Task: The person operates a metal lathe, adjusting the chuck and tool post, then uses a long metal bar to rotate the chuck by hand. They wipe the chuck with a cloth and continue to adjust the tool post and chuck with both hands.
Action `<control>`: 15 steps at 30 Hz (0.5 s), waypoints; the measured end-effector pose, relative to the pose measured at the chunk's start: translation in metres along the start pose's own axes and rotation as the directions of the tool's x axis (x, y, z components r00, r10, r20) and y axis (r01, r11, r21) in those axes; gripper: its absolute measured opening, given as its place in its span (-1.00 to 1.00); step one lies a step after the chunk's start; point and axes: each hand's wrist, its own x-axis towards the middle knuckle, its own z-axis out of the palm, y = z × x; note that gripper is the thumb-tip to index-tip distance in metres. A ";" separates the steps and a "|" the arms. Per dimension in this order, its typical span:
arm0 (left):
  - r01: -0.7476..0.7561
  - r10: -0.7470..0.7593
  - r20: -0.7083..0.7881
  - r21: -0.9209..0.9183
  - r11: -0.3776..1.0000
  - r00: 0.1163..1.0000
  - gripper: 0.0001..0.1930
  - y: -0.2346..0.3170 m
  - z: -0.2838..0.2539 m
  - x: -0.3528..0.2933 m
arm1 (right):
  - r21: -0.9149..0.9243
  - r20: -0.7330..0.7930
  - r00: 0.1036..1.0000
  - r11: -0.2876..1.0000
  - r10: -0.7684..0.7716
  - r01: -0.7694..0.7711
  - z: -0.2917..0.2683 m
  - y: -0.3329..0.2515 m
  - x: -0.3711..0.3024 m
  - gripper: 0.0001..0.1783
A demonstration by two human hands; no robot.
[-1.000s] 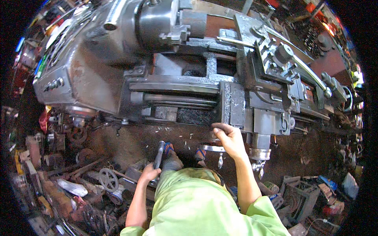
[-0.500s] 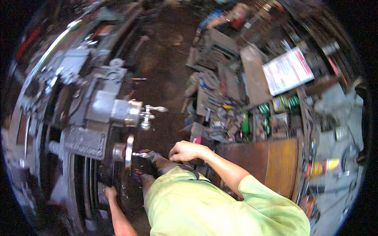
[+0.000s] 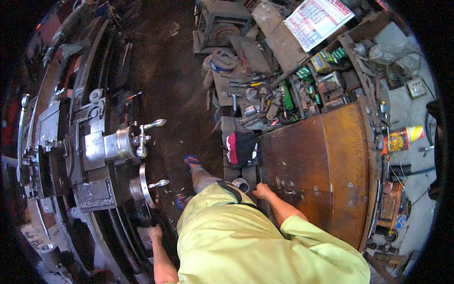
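Low on the left, my left hand [image 3: 155, 232] is closed beside the lathe, below its bright handwheel [image 3: 144, 185]. A thin dark rod runs down toward its fingers; whether they grip it is too small to tell. My right hand [image 3: 263, 191] hangs at the left edge of the brown metal-topped bench [image 3: 302, 156], fingers curled in, with nothing seen in them. Left of it is a grey metal ring or pipe end [image 3: 240, 184]. A black, red and white cloth [image 3: 242, 148] lies just beyond, on the bench's left side.
The lathe's crank handle [image 3: 154, 124] and handwheel knob [image 3: 159, 183] jut into the dark aisle [image 3: 175, 90]. Hand tools and metal parts [image 3: 265, 97] crowd the far bench, near a calendar sheet [image 3: 319, 23]. A red-and-yellow can [image 3: 398, 141] stands at right.
My right hand has dropped from in front of my body to the bench edge. My left hand stays low by the lathe. The view has shifted, uncovering the cloth and the metal ring.
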 end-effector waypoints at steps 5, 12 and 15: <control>0.144 -0.172 -0.012 -0.487 0.861 0.985 -0.51 0.036 -0.018 -0.075 | 0.077 -0.089 0.996 0.997 0.002 0.005 -0.039 -0.062 0.052 -0.55; 0.547 -0.513 0.240 -0.572 0.611 0.824 -0.55 0.051 -0.009 -0.196 | -0.082 -0.223 0.964 0.988 -0.144 0.129 -0.090 -0.115 0.163 -0.34; 0.486 -0.503 0.103 -0.482 0.729 0.858 -0.55 0.060 -0.005 -0.249 | -0.149 -0.197 0.970 0.982 -0.145 0.116 -0.080 -0.106 0.208 -0.25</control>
